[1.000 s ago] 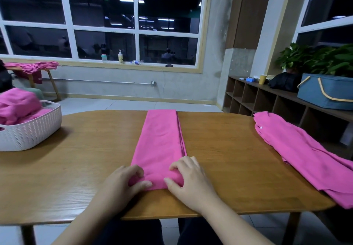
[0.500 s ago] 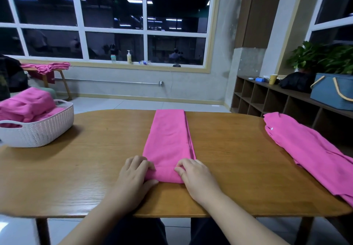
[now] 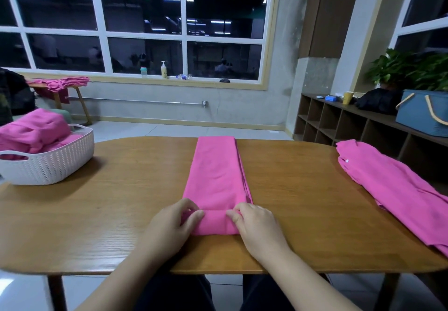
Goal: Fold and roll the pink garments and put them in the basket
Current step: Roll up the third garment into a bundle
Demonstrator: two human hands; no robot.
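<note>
A long folded pink strip (image 3: pixel 215 177) lies mid-tabletop, its near end rolled up. Another pink garment (image 3: pixel 397 189) lies flat at right. The white basket (image 3: pixel 48 165) at left holds pink rolls (image 3: pixel 34 129).

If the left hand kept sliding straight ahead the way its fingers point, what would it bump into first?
The left hand already grips the rolled near end of the folded pink cloth. Its fingers point ahead and slightly inward, so it would probably push further into that roll first, though depth is hard to judge.

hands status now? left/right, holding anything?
Left hand: fingers curled, gripping the rolled near end of the long folded pink fabric garment.
Right hand: fingers curled, gripping the same roll from its other side.
</note>
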